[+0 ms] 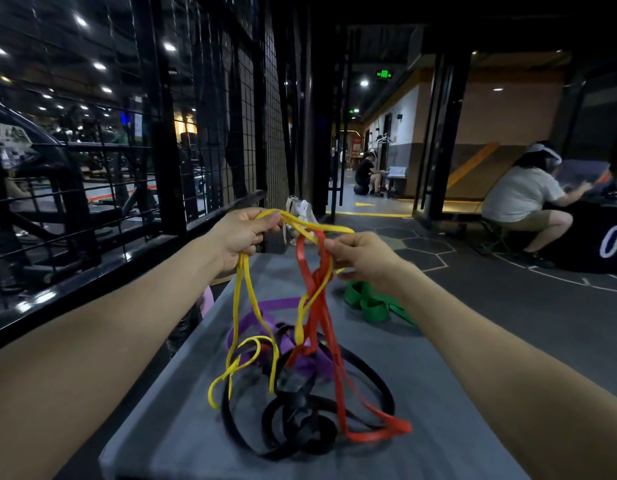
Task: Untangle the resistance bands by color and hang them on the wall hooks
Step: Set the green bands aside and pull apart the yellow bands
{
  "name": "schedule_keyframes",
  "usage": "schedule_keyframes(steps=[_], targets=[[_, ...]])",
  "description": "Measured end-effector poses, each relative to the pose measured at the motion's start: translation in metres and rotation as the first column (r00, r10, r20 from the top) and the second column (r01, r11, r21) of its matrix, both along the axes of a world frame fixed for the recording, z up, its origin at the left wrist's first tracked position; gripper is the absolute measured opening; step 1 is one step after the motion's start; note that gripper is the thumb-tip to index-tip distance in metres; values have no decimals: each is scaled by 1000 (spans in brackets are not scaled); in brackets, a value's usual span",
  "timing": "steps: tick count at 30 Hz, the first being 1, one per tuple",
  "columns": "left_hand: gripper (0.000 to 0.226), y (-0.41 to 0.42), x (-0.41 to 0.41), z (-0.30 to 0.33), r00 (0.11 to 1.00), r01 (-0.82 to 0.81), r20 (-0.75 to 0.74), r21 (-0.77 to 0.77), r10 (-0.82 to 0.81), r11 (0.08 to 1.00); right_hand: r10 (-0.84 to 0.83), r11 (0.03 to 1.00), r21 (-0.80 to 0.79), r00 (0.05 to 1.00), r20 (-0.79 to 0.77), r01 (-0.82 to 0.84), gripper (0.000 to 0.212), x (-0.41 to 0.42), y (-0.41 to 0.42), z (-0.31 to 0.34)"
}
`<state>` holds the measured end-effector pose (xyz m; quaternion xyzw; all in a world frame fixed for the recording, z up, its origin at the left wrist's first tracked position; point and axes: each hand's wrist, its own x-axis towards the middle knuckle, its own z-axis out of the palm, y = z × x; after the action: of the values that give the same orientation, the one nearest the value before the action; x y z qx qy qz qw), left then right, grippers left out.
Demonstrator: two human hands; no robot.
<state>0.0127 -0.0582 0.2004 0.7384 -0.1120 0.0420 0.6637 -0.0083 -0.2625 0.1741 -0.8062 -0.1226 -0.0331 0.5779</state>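
Above bench: L hand grips yellow band, R hand pinches red band (both intertwined); ease yellow sideways, no yanking.

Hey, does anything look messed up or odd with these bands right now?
Nothing looks damaged, only knotted. The yellow band and red band, lifted by both hands, twist round each other, and their lower loops lie among the purple band and black band. The green band lies apart.

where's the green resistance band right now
In the head view, the green rubber resistance band lies bunched on the grey table, right of the tangle, just below the right hand.
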Motion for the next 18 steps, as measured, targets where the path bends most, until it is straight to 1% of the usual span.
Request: schedule_keyframes(steps=[3, 4, 6, 7, 9, 10, 12, 13, 15, 16, 17, 18], targets=[[18, 1, 4, 7, 994, -112, -33, -156, 108, 981, -32, 997, 75, 999, -2, 32, 29, 0, -14, 2], [20, 2, 4, 9, 991, -135, -32, -166, 132, 977, -18, 997, 73, 1000, -14, 19, 29, -1, -18, -1], [20, 3, 2, 10, 992, -129, -4, -122, 129, 984, -18, 999, -34, 1000, -25, 18, 26, -3, -24, -8], [19, 2, 0, 10, 994, -103, 9, -107, 104, 989, -29, 995, -97, 999, -25, 26, 23, -4, -24, -11], [17, -1, -5, 11, 999, -43, 21, -107, 46, 993, -24, 985, -171, 999, -28, 19, 16, -4, -17, -18], [16, -2, -7, 13, 1000, -15, 24, -109, 18, 994, -18, 978, -208, 999, -33, 11, 17, -4, -11, -19], [16, -1, -10, 17, 1000, 22, 23, -110, -20, 994, -9, 954, -299, 999, -43, -4, 24, -4, 7, -22], [16, 0, -11, 19, 999, 31, 21, -112, -28, 993, 5, 952, -307, 998, -56, -21, 31, -4, 16, -22], [16, 2, -13, 22, 999, 43, 20, -122, -41, 992, 52, 964, -254, 993, -104, -77, 47, -4, 33, -26], [16, 2, -15, 24, 999, 50, 22, -138, -48, 989, 84, 965, -239, 990, -110, -109, 47, -2, 39, -28], [16, 2, -16, 26, 998, 58, 25, -160, -55, 985, 99, 956, -267, 991, -88, -119, 39, -2, 43, -30], [16, 2, -17, 28, 998, 66, 30, -185, -62, 981, 96, 945, -309, 994, -50, -106, 25, -1, 46, -32]])
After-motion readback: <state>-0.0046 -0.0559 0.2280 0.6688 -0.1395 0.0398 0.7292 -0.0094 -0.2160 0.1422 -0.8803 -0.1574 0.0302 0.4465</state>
